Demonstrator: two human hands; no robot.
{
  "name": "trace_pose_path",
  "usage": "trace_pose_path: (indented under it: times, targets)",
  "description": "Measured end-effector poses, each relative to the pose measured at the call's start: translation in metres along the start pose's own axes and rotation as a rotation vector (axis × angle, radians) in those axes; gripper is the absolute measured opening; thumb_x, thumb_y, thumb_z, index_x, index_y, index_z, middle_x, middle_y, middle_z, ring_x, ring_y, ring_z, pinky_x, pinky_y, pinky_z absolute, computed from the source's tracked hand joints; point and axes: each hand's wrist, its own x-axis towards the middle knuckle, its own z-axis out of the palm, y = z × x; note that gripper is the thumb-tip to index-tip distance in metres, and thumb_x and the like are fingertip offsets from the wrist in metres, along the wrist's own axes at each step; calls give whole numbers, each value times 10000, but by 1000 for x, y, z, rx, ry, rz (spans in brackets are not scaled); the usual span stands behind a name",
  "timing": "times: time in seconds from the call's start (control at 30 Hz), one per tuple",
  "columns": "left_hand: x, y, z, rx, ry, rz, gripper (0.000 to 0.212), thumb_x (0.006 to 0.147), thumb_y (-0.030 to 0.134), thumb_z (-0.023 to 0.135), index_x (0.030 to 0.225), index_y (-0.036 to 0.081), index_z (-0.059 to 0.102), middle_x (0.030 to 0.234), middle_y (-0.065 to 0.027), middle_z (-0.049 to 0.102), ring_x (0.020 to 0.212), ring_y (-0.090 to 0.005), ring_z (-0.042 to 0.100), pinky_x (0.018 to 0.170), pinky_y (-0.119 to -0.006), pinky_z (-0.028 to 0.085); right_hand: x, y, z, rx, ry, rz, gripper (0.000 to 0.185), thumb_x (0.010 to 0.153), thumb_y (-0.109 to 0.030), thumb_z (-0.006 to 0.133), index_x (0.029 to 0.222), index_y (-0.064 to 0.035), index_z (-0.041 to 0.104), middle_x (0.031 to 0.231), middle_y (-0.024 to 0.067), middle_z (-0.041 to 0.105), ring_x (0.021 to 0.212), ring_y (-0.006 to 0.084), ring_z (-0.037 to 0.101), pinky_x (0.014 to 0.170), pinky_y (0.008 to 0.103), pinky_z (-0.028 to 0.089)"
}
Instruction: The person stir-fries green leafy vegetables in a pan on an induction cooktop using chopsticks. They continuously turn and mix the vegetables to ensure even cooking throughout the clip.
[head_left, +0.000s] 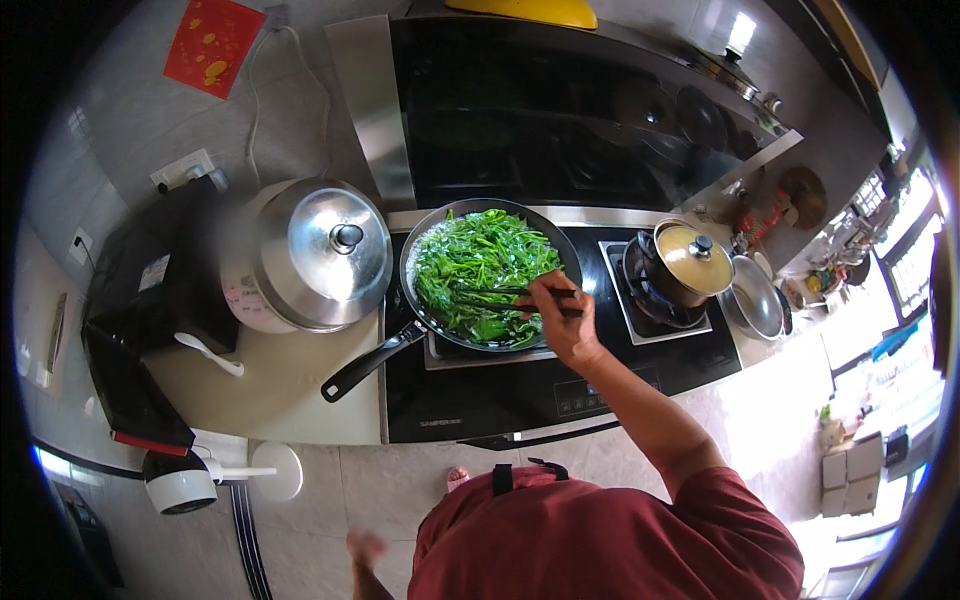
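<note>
My right hand (562, 315) grips a pair of dark chopsticks (495, 298), whose tips are in the leafy greens. Bright green leafy vegetables (484, 259) fill a black frying pan (570, 251) on the left burner, with whitish bubbling liquid along the pan's left edge. The pan's black handle (375, 360) points toward the lower left. Low at the left of my body, away from the stove, my left hand (366, 546) is blurred; its finger position is unclear and nothing plain shows in it.
A lidded pot (697, 270) sits on the right burner, beside a metal bowl (752, 296). Left of the pan stands a large pot or cooker with a domed metal lid (322, 255). A white spoon (210, 354) lies near a black box-like appliance (150, 277). The gas stove (465, 412) has a black top.
</note>
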Motion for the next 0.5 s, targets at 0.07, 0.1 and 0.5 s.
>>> trace_pose_path:
  times: [0.07, 0.1, 0.5]
  targets:
    - [-5, -13, 21, -47, -27, 3, 664, 919, 91, 568, 1475, 212, 227, 772, -169, 602, 555, -324, 619, 516, -471, 537, 0, -27, -23, 43, 25, 123, 63, 945, -59, 591, 935, -2, 616, 846, 60, 634, 817, 194, 708, 644, 291, 573]
    - [-7, -16, 30, -66, -41, 7, 666, 916, 88, 569, 1474, 212, 229, 774, -170, 603, 556, -329, 619, 518, -472, 537, 2, -42, -40, 19, 50, 104, 73, 938, -60, 598, 903, -3, 626, 842, 71, 638, 800, 199, 714, 602, 279, 564]
    - [-41, -95, 62, -31, 50, -74, 495, 902, 97, 534, 1365, 194, 388, 786, -116, 571, 586, -266, 576, 489, -426, 515, -20, -26, -83, -119, -2, -48, 115, 944, -48, 590, 891, 43, 637, 796, 82, 664, 724, 143, 696, 561, 250, 559]
